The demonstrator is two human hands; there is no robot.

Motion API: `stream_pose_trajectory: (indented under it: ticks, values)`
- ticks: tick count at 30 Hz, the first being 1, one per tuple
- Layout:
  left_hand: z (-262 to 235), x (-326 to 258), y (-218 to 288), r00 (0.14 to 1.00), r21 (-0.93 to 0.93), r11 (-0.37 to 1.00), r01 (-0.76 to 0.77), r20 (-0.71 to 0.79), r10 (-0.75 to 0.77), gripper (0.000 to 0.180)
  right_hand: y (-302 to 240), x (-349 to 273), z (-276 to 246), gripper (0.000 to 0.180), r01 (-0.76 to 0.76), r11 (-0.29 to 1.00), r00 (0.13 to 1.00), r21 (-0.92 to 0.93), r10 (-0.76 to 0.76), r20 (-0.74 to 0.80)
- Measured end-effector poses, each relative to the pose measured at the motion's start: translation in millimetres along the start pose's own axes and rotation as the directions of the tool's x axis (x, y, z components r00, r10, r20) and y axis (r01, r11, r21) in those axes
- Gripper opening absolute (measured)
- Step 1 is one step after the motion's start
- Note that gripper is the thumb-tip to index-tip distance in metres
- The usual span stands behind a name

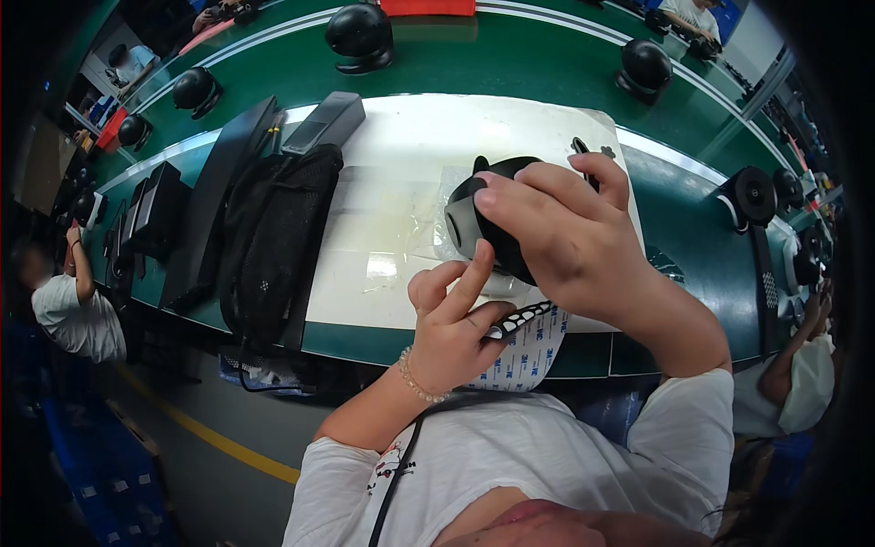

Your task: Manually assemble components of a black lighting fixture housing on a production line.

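Device (465,221) rounded, black-grey, in right hand (574,239); left hand (448,330) holds spotted strip (529,317).

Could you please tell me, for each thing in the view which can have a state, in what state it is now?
Right hand: closed around the black rounded device.
Black rounded device: held, grey part facing left.
Left hand: index finger extended toward the device; contact unclear.
Spotted strip: held in the left hand.
Black mesh pouch: lying down; open or closed, unclear.
White board: lying flat.
Top-centre black unit: standing on its base.
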State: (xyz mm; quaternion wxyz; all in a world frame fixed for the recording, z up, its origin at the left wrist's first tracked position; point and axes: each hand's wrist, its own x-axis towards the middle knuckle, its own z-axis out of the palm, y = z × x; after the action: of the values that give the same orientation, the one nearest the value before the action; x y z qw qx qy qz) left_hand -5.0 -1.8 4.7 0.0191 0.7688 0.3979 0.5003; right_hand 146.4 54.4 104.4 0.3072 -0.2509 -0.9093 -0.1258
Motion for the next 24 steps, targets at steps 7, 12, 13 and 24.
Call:
stream_pose_trajectory:
  ticks: [7,12,13,24]
  values:
    - [0,1,-2,1.0,-0.038,0.999,-0.026,0.004,0.027,0.02,47,-27,-12,0.025,-0.387,0.695,0.858,0.606,0.513,-0.041]
    - [-6,0,1,0.998,-0.102,0.995,0.011,0.055,-0.005,0.016,59,-50,-11,0.012,-0.48,0.699,0.825,0.53,0.566,0.001]
    - [-6,0,1,0.998,-0.114,0.993,0.02,0.064,-0.013,0.016,60,-52,-11,0.013,-0.493,0.669,0.816,0.556,0.578,0.027]
    - [-1,-2,0,0.999,-0.03,1.0,-0.004,0.04,0.005,0.015,70,-42,1,0.016,-0.528,0.58,0.781,0.62,0.619,0.086]
